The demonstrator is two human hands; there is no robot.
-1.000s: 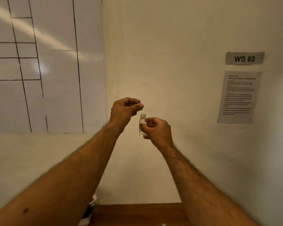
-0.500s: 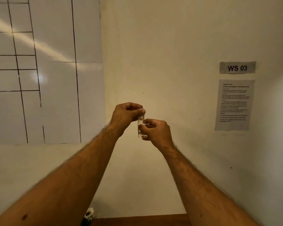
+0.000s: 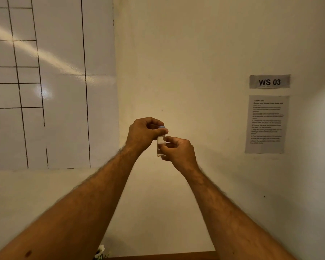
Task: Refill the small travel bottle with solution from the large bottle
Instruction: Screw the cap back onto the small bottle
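Up in front of the wall, both hands met at chest height. The right hand was closed around the small travel bottle, holding it upright by its clear body, with thumb and fingers wrapped across its right side. The left hand was curled over the bottle's top, fingertips pinched on a cap right at the neck (only a pale blue edge of it showed). The lower part of the bottle looked clear; how full it was could not be told.

Behind the hands stood a plain cream wall. To the left hung a glossy white sheet ruled with black lines. To the right were a grey sign reading "WS 03" and, just below it, a printed instruction page, too blurred to read. At the bottom edge, a strip of brown wooden surface showed, with a small white and dark object at its left end, mostly cut off.
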